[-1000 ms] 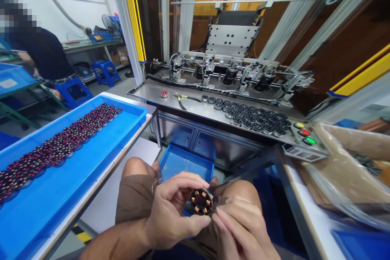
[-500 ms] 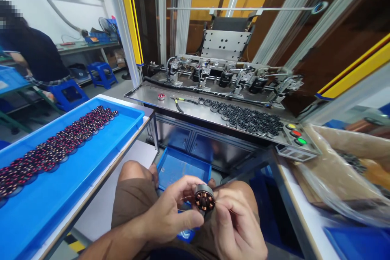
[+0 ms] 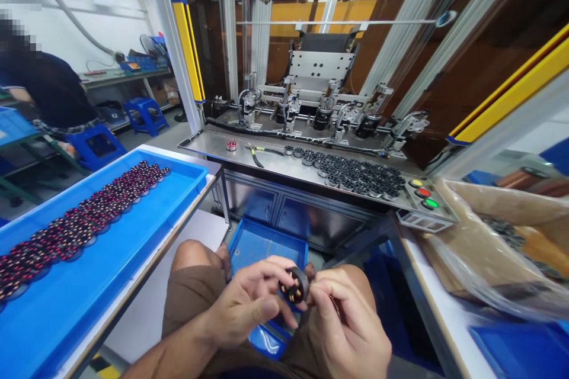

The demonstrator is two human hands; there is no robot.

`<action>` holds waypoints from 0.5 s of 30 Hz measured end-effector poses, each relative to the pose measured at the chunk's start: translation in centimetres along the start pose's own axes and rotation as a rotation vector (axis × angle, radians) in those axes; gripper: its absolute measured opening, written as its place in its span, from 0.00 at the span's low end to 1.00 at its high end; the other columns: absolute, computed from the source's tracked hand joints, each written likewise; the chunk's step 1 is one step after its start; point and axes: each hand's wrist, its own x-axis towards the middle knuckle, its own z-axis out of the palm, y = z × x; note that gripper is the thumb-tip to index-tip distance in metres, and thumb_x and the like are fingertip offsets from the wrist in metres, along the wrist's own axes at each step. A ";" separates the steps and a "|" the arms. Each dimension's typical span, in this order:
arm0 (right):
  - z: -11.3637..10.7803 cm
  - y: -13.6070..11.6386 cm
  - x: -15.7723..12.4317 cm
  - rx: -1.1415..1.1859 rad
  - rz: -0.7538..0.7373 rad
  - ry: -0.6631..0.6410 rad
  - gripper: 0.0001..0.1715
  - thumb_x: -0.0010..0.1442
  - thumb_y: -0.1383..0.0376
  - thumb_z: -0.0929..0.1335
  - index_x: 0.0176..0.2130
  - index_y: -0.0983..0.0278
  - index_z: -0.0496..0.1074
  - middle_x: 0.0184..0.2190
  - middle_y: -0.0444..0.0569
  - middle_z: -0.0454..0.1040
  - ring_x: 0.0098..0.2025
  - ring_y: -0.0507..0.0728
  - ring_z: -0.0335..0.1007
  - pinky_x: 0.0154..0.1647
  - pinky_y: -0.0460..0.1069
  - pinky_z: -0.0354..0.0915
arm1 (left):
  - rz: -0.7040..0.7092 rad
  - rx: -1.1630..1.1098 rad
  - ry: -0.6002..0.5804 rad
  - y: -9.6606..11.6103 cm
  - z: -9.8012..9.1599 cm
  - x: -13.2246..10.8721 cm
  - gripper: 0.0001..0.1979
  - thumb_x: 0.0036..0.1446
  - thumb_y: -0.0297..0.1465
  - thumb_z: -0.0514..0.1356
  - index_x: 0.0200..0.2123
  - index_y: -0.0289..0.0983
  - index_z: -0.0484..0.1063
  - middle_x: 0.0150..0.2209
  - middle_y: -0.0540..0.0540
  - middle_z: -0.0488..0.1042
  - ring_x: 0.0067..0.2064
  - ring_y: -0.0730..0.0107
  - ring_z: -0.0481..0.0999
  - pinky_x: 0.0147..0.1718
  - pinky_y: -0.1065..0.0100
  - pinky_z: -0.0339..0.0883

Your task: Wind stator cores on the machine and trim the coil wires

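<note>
Stator (image 3: 297, 288): held above the lap between both hands, copper-wound face turned toward the left hand.
Left hand (image 3: 248, 308): fingers closed around the rim, one lying across the face; this grip presumably steadies the part.
Right hand (image 3: 350, 315): fingers pinched on a thin wire (image 3: 335, 306) just beside the rim, apparently to control it.
Tray (image 3: 120, 260): on the table (image 3: 216, 170) at left; wound parts (image 3: 84, 213) packed in rows, probably for order.
Ledge (image 3: 208, 141): before the machine (image 3: 322, 68); carries pliers (image 3: 255, 155), one red part (image 3: 232, 146), and dark parts (image 3: 360, 169) massed toward the buttons (image 3: 424, 192).
Obstruction: the box (image 3: 478, 201), plastic liner (image 3: 480, 272) spilling out, crowds the right side; a floor tray (image 3: 269, 243) lies between the knees.
</note>
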 end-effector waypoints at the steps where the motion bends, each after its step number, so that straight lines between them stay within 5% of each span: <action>1: 0.0 0.0 0.1 0.003 0.016 -0.006 0.10 0.64 0.74 0.65 0.31 0.63 0.70 0.25 0.46 0.72 0.28 0.53 0.70 0.28 0.48 0.67 | 0.027 -0.003 0.018 0.2 0.1 0.0 0.11 0.58 0.34 0.65 0.44 0.40 0.74 0.49 0.44 0.69 0.45 0.68 0.77 0.41 0.68 0.74; 3: 0.0 -0.1 0.2 0.015 0.036 -0.019 0.11 0.64 0.73 0.64 0.31 0.63 0.69 0.25 0.46 0.71 0.27 0.53 0.69 0.27 0.47 0.67 | 0.074 -0.032 0.054 0.4 0.3 0.1 0.09 0.56 0.32 0.67 0.40 0.40 0.73 0.49 0.45 0.71 0.51 0.64 0.75 0.50 0.62 0.70; 6: -0.3 -0.2 0.4 0.035 -0.019 -0.050 0.10 0.64 0.74 0.64 0.31 0.64 0.69 0.25 0.45 0.70 0.27 0.52 0.69 0.27 0.46 0.68 | 0.075 -0.086 0.123 0.4 0.5 0.2 0.19 0.48 0.34 0.72 0.42 0.41 0.70 0.47 0.46 0.73 0.56 0.58 0.73 0.52 0.59 0.67; 8: -0.7 -0.3 0.5 0.027 -0.098 -0.077 0.09 0.63 0.75 0.64 0.34 0.64 0.70 0.26 0.45 0.71 0.28 0.51 0.70 0.27 0.45 0.69 | -0.036 -0.064 0.136 0.3 0.4 0.3 0.26 0.43 0.38 0.74 0.44 0.39 0.68 0.45 0.44 0.74 0.51 0.61 0.76 0.47 0.64 0.70; 11: -1.3 -0.3 0.5 -0.010 -0.181 -0.100 0.08 0.62 0.75 0.65 0.37 0.64 0.70 0.27 0.46 0.73 0.29 0.51 0.72 0.28 0.44 0.70 | -0.244 -0.021 0.016 -0.1 0.1 0.2 0.22 0.51 0.41 0.69 0.42 0.36 0.65 0.34 0.46 0.76 0.35 0.70 0.80 0.34 0.72 0.72; 15: -1.5 -0.4 0.3 -0.031 -0.175 -0.113 0.07 0.63 0.74 0.65 0.36 0.63 0.70 0.25 0.45 0.73 0.27 0.51 0.71 0.26 0.44 0.69 | -0.220 0.002 -0.030 -0.6 0.1 0.0 0.15 0.59 0.35 0.64 0.42 0.39 0.61 0.32 0.49 0.76 0.32 0.70 0.81 0.29 0.75 0.72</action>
